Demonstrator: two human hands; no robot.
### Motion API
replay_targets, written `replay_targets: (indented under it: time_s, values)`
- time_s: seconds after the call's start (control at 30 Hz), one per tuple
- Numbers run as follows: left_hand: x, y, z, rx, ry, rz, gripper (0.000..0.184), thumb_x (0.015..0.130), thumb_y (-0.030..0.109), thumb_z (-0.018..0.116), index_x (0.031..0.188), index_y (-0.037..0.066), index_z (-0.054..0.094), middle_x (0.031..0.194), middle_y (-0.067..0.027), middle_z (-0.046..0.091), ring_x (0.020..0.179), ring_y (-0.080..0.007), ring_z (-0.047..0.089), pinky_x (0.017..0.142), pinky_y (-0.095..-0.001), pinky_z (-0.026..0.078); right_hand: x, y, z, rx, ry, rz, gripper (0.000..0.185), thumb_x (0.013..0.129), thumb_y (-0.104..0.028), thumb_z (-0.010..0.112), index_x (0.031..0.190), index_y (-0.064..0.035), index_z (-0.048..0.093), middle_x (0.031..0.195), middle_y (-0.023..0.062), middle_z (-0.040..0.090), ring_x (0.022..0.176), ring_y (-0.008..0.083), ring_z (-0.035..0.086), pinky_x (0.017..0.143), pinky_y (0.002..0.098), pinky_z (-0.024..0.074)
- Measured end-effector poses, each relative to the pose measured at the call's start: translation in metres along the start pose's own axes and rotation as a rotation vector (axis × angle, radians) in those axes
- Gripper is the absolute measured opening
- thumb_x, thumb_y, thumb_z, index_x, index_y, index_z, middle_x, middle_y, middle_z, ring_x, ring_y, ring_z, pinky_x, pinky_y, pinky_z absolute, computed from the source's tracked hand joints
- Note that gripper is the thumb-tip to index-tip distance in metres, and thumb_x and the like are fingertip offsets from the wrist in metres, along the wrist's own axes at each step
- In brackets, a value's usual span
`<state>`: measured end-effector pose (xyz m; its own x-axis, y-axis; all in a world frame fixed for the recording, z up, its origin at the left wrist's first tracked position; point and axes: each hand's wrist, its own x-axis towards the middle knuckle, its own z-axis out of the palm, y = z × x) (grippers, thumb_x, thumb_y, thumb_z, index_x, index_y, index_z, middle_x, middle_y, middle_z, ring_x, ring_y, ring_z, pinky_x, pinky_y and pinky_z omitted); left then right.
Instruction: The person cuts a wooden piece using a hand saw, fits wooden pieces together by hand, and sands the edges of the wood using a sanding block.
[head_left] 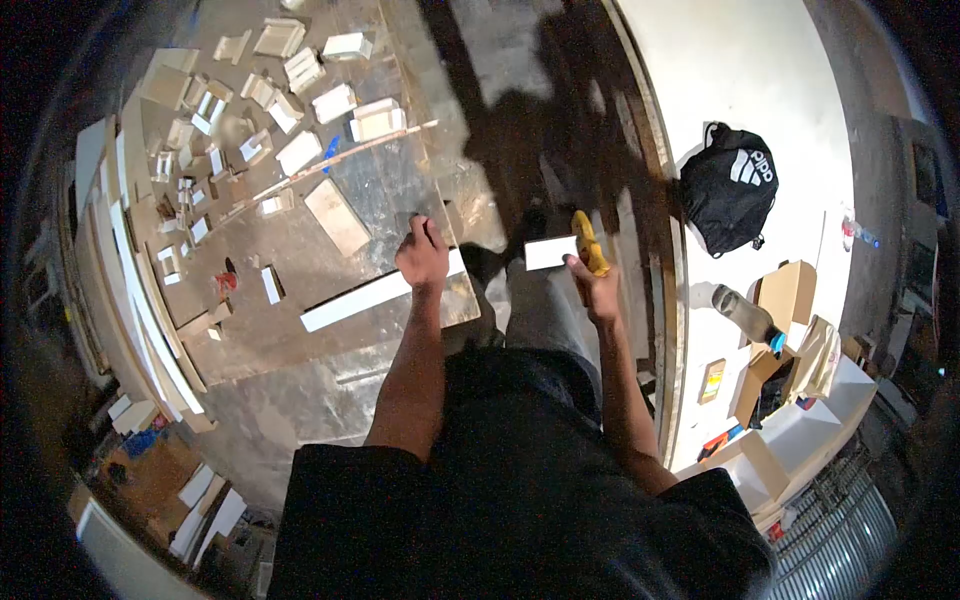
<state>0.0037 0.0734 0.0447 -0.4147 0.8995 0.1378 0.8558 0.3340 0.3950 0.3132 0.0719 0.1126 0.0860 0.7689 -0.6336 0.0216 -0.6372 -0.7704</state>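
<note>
My right hand (597, 288) is closed around a yellow object (592, 243), possibly a tool, whose kind I cannot make out. Its thumb lies at the end of a small white rectangular board piece (548, 253), held out to the left above the floor. My left hand (422, 257) is curled into a closed grip over the edge of the wooden work surface; something dark shows at its fingers, too small to name. Beneath and left of that hand lies a long white strip (375, 292). A pale flat board (337, 217) rests farther left.
Many small white and wooden blocks (298, 154) cover the far left of the work surface, with a thin wooden strip (330, 165) among them. On the white table (745, 60) at right are a black drawstring bag (730, 195), a bottle (745, 315) and an open cardboard box (762, 385).
</note>
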Motion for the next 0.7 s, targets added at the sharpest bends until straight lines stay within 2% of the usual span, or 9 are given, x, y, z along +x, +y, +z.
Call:
replay_targets:
  time_s: [0.1,0.13,0.23,0.3,0.37,0.43,0.5,0.63,0.7]
  values:
    - [0.001,0.005,-0.003,-0.026,0.043,0.044,0.013,0.1,0.024,0.056,0.105,0.011,0.058,0.069,-0.0163,0.065,0.06,-0.037,0.064,0.055,-0.0471,0.05,-0.002,-0.022,0.013,0.013,-0.049,-0.039,0.024,0.087,-0.022,0.08,0.08,-0.0083,0.062,0.06,-0.0095,0.047,0.046,0.0016,0.035,0.043,0.0232,0.0235]
    - [0.001,0.006,-0.006,-0.043,0.025,0.023,0.014,0.099,0.024,0.057,0.104,0.011,0.06,0.069,-0.0163,0.065,0.061,-0.0373,0.064,0.056,-0.0469,0.05,0.005,-0.016,0.01,-0.079,-0.065,0.02,0.022,0.087,-0.022,0.081,0.085,-0.0053,0.065,0.066,-0.0076,0.053,0.053,0.0039,0.043,0.048,0.0237,0.0326]
    - [0.006,0.024,-0.021,-0.023,0.035,0.0,0.017,0.096,0.027,0.063,0.102,0.011,0.064,0.076,-0.0145,0.069,0.067,-0.0353,0.068,0.059,-0.0445,0.053,0.007,-0.023,0.014,-0.018,-0.176,-0.106,0.023,0.087,-0.022,0.08,0.09,-0.0025,0.069,0.075,-0.0043,0.06,0.066,0.0065,0.052,0.06,0.0259,0.0417]
    - [0.002,0.047,-0.037,-0.254,-0.075,0.077,0.026,0.089,0.032,0.071,0.106,0.013,0.067,0.083,-0.0127,0.071,0.073,-0.0345,0.07,0.064,-0.0448,0.054,0.002,-0.03,0.011,-0.092,-0.24,-0.005,0.024,0.086,-0.021,0.081,0.094,-0.0006,0.071,0.084,-0.0014,0.064,0.078,0.0085,0.056,0.07,0.0279,0.0451]
    - [-0.002,0.085,-0.072,-0.356,-0.356,0.266,0.04,0.082,0.034,0.079,0.113,0.012,0.068,0.094,-0.0125,0.07,0.085,-0.0335,0.07,0.073,-0.0445,0.055,0.002,-0.027,0.015,-0.121,-0.213,-0.072,0.037,0.082,-0.033,0.085,0.082,-0.0002,0.067,0.073,-0.0046,0.059,0.064,0.0064,0.049,0.057,0.0273,0.0418]
    - [-0.002,0.129,-0.118,-0.357,-0.583,0.363,0.051,0.077,0.035,0.082,0.119,0.011,0.067,0.103,-0.0152,0.068,0.095,-0.0344,0.069,0.079,-0.0451,0.054,0.005,-0.012,0.015,-0.125,-0.23,-0.123,0.036,0.081,-0.031,0.085,0.078,-0.0009,0.066,0.07,-0.0053,0.057,0.062,0.0063,0.048,0.055,0.0272,0.0406]
    - [-0.019,0.135,-0.116,-0.337,-0.605,0.328,0.056,0.075,0.04,0.082,0.119,0.009,0.067,0.111,-0.0162,0.065,0.102,-0.0337,0.067,0.082,-0.0441,0.053,0.0,-0.019,0.019,-0.142,-0.271,-0.058,0.025,0.086,-0.021,0.08,0.092,0.002,0.071,0.085,-0.0014,0.065,0.077,0.0091,0.056,0.071,0.0269,0.0463]
    - [-0.038,0.121,-0.115,-0.282,-0.606,0.252,0.047,0.078,0.031,0.08,0.116,0.007,0.067,0.096,-0.0165,0.071,0.088,-0.0362,0.07,0.077,-0.0451,0.055,-0.016,-0.017,0.026,-0.24,-0.252,-0.123,0.031,0.087,-0.029,0.08,0.081,-0.0004,0.068,0.071,-0.0054,0.057,0.065,0.0078,0.049,0.057,0.0275,0.0386]
    - [-0.041,0.098,-0.115,-0.374,-0.609,0.232,0.043,0.079,0.027,0.08,0.115,0.006,0.068,0.091,-0.0151,0.073,0.08,-0.0319,0.072,0.074,-0.0416,0.055,-0.027,-0.019,0.032,-0.22,-0.192,-0.109,0.035,0.088,-0.033,0.079,0.08,-0.0011,0.067,0.069,-0.0059,0.054,0.063,0.0075,0.046,0.055,0.0276,0.0359]
